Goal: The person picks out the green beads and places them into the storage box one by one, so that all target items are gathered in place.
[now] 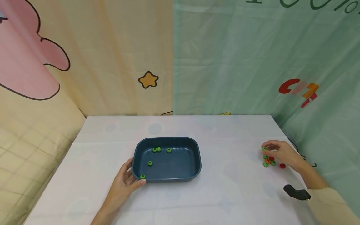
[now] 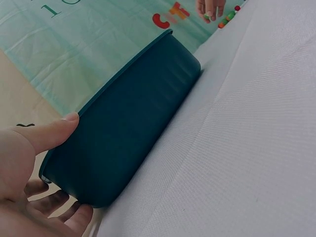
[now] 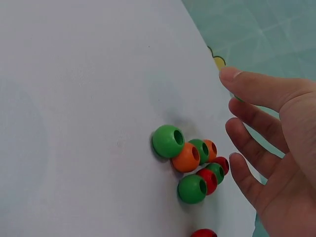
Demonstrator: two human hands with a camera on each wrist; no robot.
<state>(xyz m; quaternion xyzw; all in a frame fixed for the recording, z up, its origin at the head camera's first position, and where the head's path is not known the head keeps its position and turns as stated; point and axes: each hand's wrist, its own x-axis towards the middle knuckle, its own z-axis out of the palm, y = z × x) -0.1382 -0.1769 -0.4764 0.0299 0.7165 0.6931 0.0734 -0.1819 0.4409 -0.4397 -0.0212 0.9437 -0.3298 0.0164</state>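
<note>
A dark blue rectangular tray (image 1: 180, 170) stands on the white table with several green beads (image 1: 150, 163) inside. My left hand (image 1: 123, 181) holds its near left corner, thumb on the rim and fingers against the outer wall, as the left wrist view also shows. Far to the right, my right hand (image 1: 284, 153) pinches a green bead (image 1: 263, 148) between thumb and fingertips; in the right wrist view the thumb hides nearly all of it. Just below that hand, a cluster of green, orange and red beads (image 3: 186, 158) lies on the cloth, with one red bead (image 1: 282, 166) apart.
A white cloth covers the table (image 1: 219, 200). Printed curtains, yellow (image 1: 121, 56) and green (image 1: 225, 62), hang behind its far edge. A black strap end (image 1: 297, 192) sticks out by the right sleeve (image 1: 329, 203). Dark cord runs along the table's right edge.
</note>
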